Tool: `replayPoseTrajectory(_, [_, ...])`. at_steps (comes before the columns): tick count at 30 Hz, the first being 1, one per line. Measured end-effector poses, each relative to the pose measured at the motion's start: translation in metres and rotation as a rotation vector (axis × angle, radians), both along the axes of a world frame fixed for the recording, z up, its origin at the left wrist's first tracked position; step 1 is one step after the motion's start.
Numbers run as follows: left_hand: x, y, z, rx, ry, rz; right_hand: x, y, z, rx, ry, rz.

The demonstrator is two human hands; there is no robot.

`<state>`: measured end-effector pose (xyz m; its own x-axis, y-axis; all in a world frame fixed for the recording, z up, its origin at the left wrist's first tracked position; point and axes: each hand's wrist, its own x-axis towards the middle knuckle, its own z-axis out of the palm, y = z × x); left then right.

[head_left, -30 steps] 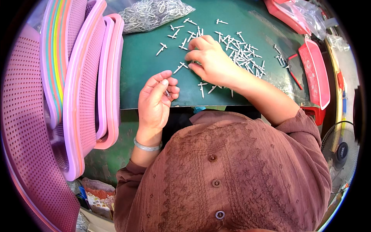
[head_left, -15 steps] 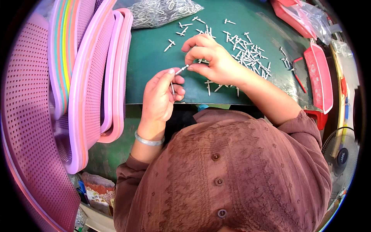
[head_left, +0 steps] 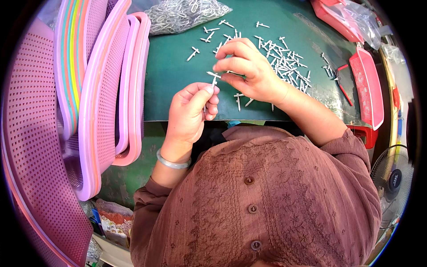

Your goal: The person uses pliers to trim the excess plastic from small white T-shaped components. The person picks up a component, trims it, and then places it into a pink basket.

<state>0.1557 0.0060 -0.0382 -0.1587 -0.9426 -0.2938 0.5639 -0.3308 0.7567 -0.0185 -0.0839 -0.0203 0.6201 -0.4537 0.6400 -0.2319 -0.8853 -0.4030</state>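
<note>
My left hand (head_left: pixel 186 111) is closed, thumb against fingers, on a small silver-white T-shaped piece (head_left: pixel 214 81). Its stem stands up out of the grip, with a thin pointed crosspiece at the top. At the right end of that crosspiece, my right hand (head_left: pixel 255 73) pinches with thumb and forefinger, the other fingers curled above. Part of the lower stem is hidden by my left fingers. Beyond my right hand lies a loose heap of similar silver-white pieces (head_left: pixel 287 64). A few single ones, such as a T-shaped piece (head_left: pixel 193 54), are scattered to its left.
Stacked pink and purple perforated plastic baskets (head_left: pixel 109 89) stand at the left of the green table (head_left: pixel 169 80). At the back is a clear bag of metal links (head_left: pixel 189 15). A red-handled tool (head_left: pixel 344 94), a pink basket (head_left: pixel 367 89) and a fan (head_left: pixel 393 180) are on the right.
My left hand has shifted slightly right and turned the piece, so its stem now points up with the crosspiece on top. My right hand has moved a little to the right.
</note>
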Motion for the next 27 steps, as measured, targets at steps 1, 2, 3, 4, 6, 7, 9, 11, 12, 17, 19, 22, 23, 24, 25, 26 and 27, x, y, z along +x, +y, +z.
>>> replayPoseTrajectory(1, [-0.001, 0.000, -0.001, -0.014, -0.036, 0.019, 0.000, 0.001, 0.001, 0.042, -0.011, -0.022])
replayPoseTrajectory(2, [-0.002, 0.000, -0.002, -0.029, -0.072, 0.038, 0.000, 0.002, 0.001, 0.084, -0.023, -0.044])
replayPoseTrajectory(3, [-0.003, 0.000, -0.002, -0.034, -0.090, 0.044, -0.002, 0.001, 0.001, 0.135, -0.016, -0.046])
replayPoseTrajectory(4, [-0.004, 0.000, -0.002, -0.037, -0.109, 0.052, -0.005, 0.001, 0.000, 0.187, -0.009, -0.046])
replayPoseTrajectory(6, [-0.005, 0.000, -0.002, -0.039, -0.124, 0.061, -0.008, 0.001, -0.002, 0.277, -0.022, -0.036])
replayPoseTrajectory(7, [-0.005, -0.001, -0.003, -0.039, -0.121, 0.061, -0.009, 0.002, 0.000, 0.347, -0.006, -0.024])
replayPoseTrajectory(9, [-0.006, -0.001, -0.004, -0.041, -0.117, 0.062, -0.009, 0.005, 0.004, 0.487, 0.025, 0.002])
replayPoseTrajectory(11, [-0.007, -0.001, -0.005, -0.049, -0.115, 0.066, -0.008, 0.006, 0.007, 0.528, 0.047, 0.010])
replayPoseTrajectory(12, [-0.007, -0.002, -0.005, -0.053, -0.121, 0.061, -0.007, 0.007, 0.008, 0.549, 0.057, 0.014])
replayPoseTrajectory(17, [-0.009, -0.002, -0.002, -0.037, -0.181, 0.038, -0.002, 0.006, 0.008, 0.641, 0.054, 0.000])
replayPoseTrajectory(19, [-0.008, 0.000, 0.001, -0.011, -0.240, 0.062, -0.002, 0.002, 0.004, 0.605, 0.105, -0.013])
replayPoseTrajectory(22, [0.001, 0.003, 0.002, 0.013, -0.282, 0.119, -0.002, -0.005, -0.001, 0.428, 0.291, -0.051])
replayPoseTrajectory(23, [0.005, 0.004, 0.001, 0.020, -0.288, 0.141, 0.001, -0.007, -0.001, 0.333, 0.358, -0.067])
replayPoseTrajectory(24, [0.008, 0.005, -0.001, -0.002, -0.262, 0.144, 0.002, -0.007, -0.002, 0.237, 0.423, -0.082])
replayPoseTrajectory(25, [0.009, 0.005, -0.002, -0.004, -0.256, 0.148, 0.004, -0.007, -0.003, 0.206, 0.406, -0.105])
replayPoseTrajectory(26, [0.009, 0.005, -0.002, -0.005, -0.250, 0.152, 0.005, -0.007, -0.004, 0.175, 0.389, -0.128])
replayPoseTrajectory(27, [0.010, 0.006, -0.003, -0.006, -0.244, 0.156, 0.005, -0.007, -0.005, 0.144, 0.371, -0.152])
